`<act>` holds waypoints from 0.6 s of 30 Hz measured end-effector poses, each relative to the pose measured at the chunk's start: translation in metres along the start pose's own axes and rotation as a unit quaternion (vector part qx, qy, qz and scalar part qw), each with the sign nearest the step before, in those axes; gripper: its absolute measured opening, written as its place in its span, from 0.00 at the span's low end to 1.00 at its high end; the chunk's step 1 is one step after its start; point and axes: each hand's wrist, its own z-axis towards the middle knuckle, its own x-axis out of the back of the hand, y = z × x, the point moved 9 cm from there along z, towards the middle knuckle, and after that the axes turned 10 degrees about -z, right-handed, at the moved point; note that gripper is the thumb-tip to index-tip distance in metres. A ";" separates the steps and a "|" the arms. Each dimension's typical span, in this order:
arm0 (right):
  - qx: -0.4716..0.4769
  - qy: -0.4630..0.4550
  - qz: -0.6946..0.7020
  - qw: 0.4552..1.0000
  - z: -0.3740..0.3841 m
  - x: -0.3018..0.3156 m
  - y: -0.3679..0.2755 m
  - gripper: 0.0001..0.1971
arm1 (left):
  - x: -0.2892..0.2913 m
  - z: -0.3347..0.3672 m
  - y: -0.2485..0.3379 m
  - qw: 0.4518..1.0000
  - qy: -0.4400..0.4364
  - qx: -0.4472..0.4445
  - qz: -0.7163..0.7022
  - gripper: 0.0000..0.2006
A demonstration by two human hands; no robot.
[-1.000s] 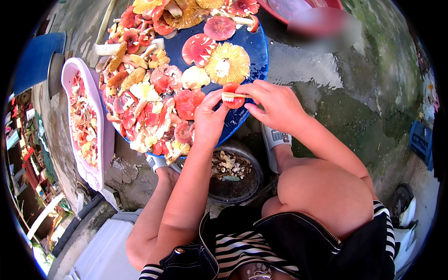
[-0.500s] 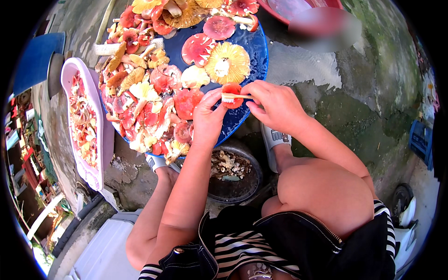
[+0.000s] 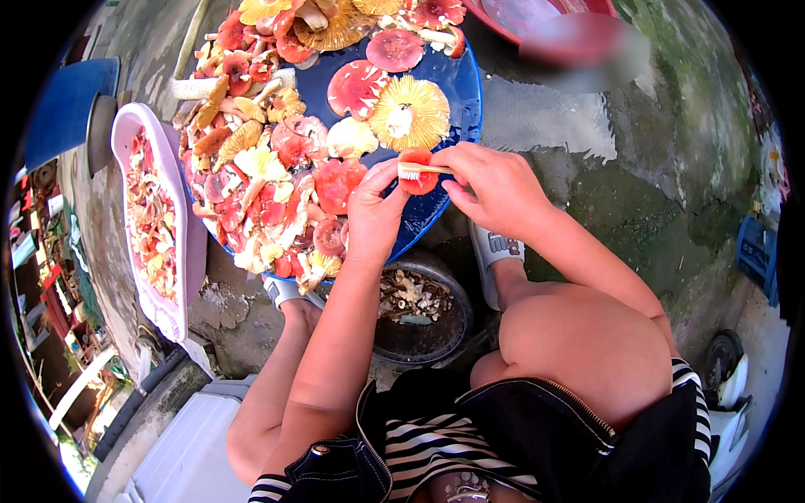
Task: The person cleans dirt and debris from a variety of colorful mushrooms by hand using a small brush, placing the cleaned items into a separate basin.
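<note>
1. At the far left is a blue panel (image 3: 71, 117), its lower part curving toward the edge of the view.
2. Next comes a pink tub (image 3: 174, 323), long and narrow here, filled with red and pale mushroom pieces.
3. Below it, a white box (image 3: 180, 448) is partly cut off by the lower edge.
4. A pile (image 3: 272, 172) of red, yellow and brown mushrooms covers the left side of the blue tray (image 3: 323, 81); the tray's right part shows bare, wet blue around a few loose caps.
5. A yellow cap (image 3: 408, 113) lies gills up on the tray, just beyond the hands.
6. The left hand (image 3: 376, 201) pinches the left edge of the red mushroom (image 3: 417, 186) between thumb and forefinger. How the other fingers stand I cannot tell.
7. That mushroom is held up over the tray's near right side, between the two hands.
8. The brush (image 3: 419, 170) lies across the mushroom's cap, its pale bristles at the left end.
9. Below, a dark basin (image 3: 432, 339) with scraps in it stands on the floor between the feet.
10. The right hand (image 3: 495, 189) pinches the brush's handle between thumb and fingers.
11. At the top right is a red basin (image 3: 563, 46), partly blurred.
12. A blue crate (image 3: 757, 256) stands at the far right.
</note>
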 end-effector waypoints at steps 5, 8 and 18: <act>0.013 -0.026 -0.017 0.999 0.000 -0.003 -0.001 0.10 | 0.005 -0.001 -0.003 1.000 0.020 0.010 -0.021 0.12; -0.031 -0.027 -0.004 0.999 0.000 -0.001 0.006 0.08 | 0.007 0.000 -0.002 0.999 0.032 0.020 0.010 0.12; -0.111 -0.003 -0.019 0.994 -0.005 -0.005 0.029 0.07 | -0.001 0.004 -0.019 0.809 -0.087 0.095 0.574 0.12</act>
